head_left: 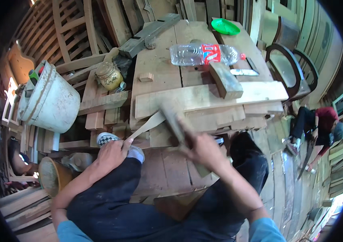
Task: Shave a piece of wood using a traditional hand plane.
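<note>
My left hand [113, 154] is closed round the narrow end of a pale, paddle-shaped wooden piece [150, 123]. Its wider end rests against the edge of a light plank [175, 99] on the low wooden table [159, 60]. In my right hand [207, 150] is a long, flat, greyish tool [173, 123], gripped near its lower end. Motion smears it, so I cannot tell its exact kind. The tool's upper part lies across the paddle-shaped piece's wide end; contact between them is unclear. A wooden block [226, 82] sits across the plank beyond my right hand.
On the table are a plastic bottle [195, 54], a green dish [225, 26], a small wood chunk [146, 77] and a pale blade-like strip [244, 72]. Left stand a glass jar [109, 76] and white bucket [54, 97]. Another person [327, 125] crouches at right.
</note>
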Motion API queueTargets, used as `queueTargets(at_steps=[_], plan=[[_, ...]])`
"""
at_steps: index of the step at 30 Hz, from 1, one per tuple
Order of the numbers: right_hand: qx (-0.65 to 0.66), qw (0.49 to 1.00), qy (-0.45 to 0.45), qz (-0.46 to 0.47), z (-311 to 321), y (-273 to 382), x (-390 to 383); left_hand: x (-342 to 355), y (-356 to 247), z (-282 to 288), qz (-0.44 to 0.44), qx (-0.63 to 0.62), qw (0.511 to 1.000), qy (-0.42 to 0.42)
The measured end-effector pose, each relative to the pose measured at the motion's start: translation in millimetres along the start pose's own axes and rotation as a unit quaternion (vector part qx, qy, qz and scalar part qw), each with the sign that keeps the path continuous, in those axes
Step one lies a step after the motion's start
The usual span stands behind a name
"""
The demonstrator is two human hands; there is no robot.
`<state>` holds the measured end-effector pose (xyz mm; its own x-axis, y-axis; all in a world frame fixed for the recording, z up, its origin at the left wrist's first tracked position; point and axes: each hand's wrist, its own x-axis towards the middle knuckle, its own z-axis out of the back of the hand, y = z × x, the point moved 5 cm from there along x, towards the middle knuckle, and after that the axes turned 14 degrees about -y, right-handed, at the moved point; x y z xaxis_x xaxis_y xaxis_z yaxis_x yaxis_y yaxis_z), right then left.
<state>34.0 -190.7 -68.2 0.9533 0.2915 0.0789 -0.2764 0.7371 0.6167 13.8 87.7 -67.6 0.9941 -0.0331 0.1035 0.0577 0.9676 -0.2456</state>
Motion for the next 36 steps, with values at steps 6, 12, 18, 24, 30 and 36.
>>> queueTargets(at_steps=[6, 12, 18, 24, 30, 36], plan=[[-0.004, 0.998, 0.032, 0.062, -2.3, 5.7, -2.2, 2.9, 1.3, -3.5, -0.009, -0.004, 1.0, 0.012], [0.006, 0.999, -0.011, 0.036, -9.1, 10.6, -4.2, 0.9, 0.3, 1.7, -0.005, 0.007, 1.0, 0.0], [-0.004, 0.999, -0.001, 0.048, -2.1, -1.6, -0.1, 1.3, -1.6, -0.4, -0.008, 0.0, 1.0, 0.01], [-0.002, 0.995, 0.007, 0.095, -22.0, 10.5, -19.4, 4.3, -7.4, 0.5, -0.015, 0.005, 1.0, 0.014], [-0.005, 0.997, 0.022, 0.072, -10.6, 15.7, -9.7, 2.7, 4.4, -5.7, -0.021, 0.021, 1.0, 0.005], [0.025, 0.998, -0.049, 0.043, -10.0, 3.7, -11.6, 5.4, 1.3, -9.5, -0.021, 0.048, 0.998, 0.029]])
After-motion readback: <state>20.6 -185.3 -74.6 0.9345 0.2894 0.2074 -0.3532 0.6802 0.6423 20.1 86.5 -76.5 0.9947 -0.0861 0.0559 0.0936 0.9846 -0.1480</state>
